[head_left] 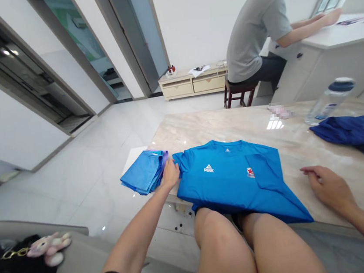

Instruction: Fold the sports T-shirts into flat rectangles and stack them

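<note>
Item: 1 blue PEAK T-shirt [228, 181], centre of the frame, front up on the marble-patterned desk [200, 123]. Its position directly before the knees [210, 225] presumably puts both sides within arm's reach; the lower part runs to the desk's near edge.

Left hand [171, 173]: left of centre, between the T-shirt's sleeve and a stack of folded blue garments [142, 172]; whether its curled fingers grip either cannot be told. Right hand [332, 187]: lower right, apart from the T-shirt, fingers loosely bent and holding nothing, seemingly at rest beside it.

Stack: at the desk's left end, probably there to leave the middle free. Navy garment [355, 134] and clear bottle [328, 104]: right of frame, clear of the T-shirt.

Appearance: smooth, bright blue; white PEAK logo [208, 169]; 1 red-and-white emblem [250, 172]; round neck; right-of-frame sleeve apparently laid inward; lower right corner drawn to a point; shallow creases.
</note>
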`<act>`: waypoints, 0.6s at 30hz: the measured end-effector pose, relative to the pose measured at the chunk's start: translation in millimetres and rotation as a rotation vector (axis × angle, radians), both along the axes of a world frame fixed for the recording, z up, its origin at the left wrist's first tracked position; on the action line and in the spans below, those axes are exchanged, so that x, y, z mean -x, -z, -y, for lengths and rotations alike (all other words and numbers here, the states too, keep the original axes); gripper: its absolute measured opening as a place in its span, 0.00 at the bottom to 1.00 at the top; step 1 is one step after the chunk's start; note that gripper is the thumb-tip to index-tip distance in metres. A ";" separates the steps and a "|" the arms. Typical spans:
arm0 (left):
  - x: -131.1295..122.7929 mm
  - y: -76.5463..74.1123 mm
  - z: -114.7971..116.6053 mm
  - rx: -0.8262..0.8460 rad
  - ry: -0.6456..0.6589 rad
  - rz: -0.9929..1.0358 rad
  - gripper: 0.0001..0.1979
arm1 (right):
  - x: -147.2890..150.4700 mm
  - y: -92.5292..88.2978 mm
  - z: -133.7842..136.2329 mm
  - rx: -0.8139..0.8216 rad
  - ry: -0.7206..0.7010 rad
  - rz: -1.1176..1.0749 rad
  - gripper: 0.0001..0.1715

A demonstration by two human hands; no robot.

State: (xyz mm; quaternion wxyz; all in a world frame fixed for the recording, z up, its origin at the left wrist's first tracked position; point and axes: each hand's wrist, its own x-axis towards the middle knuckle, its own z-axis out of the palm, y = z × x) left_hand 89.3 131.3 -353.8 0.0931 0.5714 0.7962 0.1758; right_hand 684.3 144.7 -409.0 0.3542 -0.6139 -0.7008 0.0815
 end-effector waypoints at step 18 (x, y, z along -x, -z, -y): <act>9.3 -7.2 -5.7 -0.057 -0.246 0.036 0.08 | 14.0 5.5 -5.1 0.017 0.050 0.250 0.22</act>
